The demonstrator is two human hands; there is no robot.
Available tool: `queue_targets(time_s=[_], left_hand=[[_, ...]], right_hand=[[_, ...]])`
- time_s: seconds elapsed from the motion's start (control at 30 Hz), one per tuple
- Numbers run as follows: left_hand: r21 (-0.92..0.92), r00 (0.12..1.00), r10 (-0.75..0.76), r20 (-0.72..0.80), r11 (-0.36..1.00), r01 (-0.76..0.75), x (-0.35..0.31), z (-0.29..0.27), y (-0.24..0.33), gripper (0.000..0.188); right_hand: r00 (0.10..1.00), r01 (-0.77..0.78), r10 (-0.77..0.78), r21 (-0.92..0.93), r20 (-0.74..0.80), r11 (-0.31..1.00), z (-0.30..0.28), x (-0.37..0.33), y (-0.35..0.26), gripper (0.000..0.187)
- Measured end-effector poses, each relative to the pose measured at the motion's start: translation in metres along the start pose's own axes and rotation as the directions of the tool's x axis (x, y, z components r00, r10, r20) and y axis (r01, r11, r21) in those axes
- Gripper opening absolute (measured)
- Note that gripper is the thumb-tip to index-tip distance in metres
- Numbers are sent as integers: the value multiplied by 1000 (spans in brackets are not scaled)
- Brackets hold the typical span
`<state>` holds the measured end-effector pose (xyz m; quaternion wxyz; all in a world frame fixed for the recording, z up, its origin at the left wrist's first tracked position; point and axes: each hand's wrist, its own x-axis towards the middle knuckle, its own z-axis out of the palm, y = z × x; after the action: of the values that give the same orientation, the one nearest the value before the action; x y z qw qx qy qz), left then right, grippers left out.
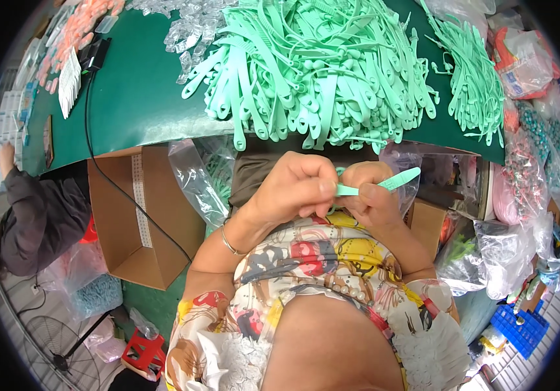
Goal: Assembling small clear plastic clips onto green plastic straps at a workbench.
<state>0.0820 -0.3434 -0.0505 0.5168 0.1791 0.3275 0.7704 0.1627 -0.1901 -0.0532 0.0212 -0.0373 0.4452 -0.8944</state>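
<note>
Head view, centre of frame: left hand (306, 181) and right hand (371, 190) both pinch one mint-green strap (403, 178), below the strap pile (322, 81); close-set grips should, I judge, limit twisting.

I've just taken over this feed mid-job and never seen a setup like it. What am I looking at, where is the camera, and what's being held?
There is no machine here: these are a person's own bare hands. The one picture comes from a wide camera worn on the head, looking down, so straight edges bend near the rim.

The left hand and right hand together hold a green strap, its flat end sticking out to the right.

On the dark green table lie a big pile of similar straps, a smaller bundle to its right, clear plastic pieces to its left, and, farther left, orange pieces. Another person is at the far left.
</note>
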Motion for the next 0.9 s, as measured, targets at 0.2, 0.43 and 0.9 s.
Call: queue_targets(time_s=[0.2, 0.43, 0.9], left_hand=[[195, 983, -44, -178, 978, 79, 3, 8, 11, 31], [339, 973, -84, -213, 928, 155, -1, 9, 24, 49], [-97, 915, 178, -361, 969, -227, 0, -5, 5, 23]], right_hand=[[980, 125, -183, -467, -80, 875, 8, 9, -11, 11], [952, 204, -305, -793, 23, 575, 0, 14, -14, 27], [959, 153, -276, -701, -64, 696, -3, 9, -15, 26]])
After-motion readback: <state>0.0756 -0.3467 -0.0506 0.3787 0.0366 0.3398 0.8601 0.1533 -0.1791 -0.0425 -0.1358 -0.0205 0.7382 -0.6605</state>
